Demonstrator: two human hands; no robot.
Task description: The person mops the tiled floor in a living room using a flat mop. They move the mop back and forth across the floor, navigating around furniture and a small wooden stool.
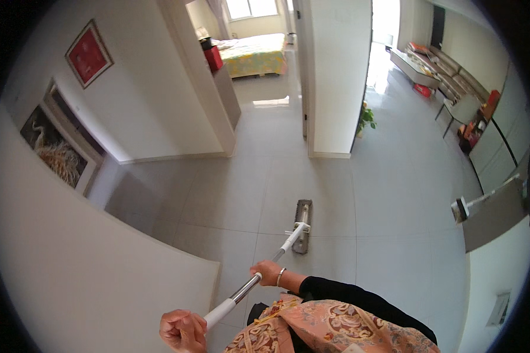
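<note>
A flat mop with a white and metal pole (246, 287) slants from the lower left up to its grey pad (302, 245), which lies on the tiled floor. My left hand (183, 331) is closed around the white top end of the pole. Farther down, my right hand (267, 272), with a bracelet at the wrist and a black sleeve behind it, grips the metal shaft. A patterned orange apron (349, 320) covers the front of my body.
A wall corner (216, 264) stands close on the left. Ahead, a white wall end (333, 88) separates a bedroom doorway from a living area. A potted plant (366, 118), a chair (461, 110) and a sofa (450, 73) stand beyond. A picture frame (89, 53) hangs at left.
</note>
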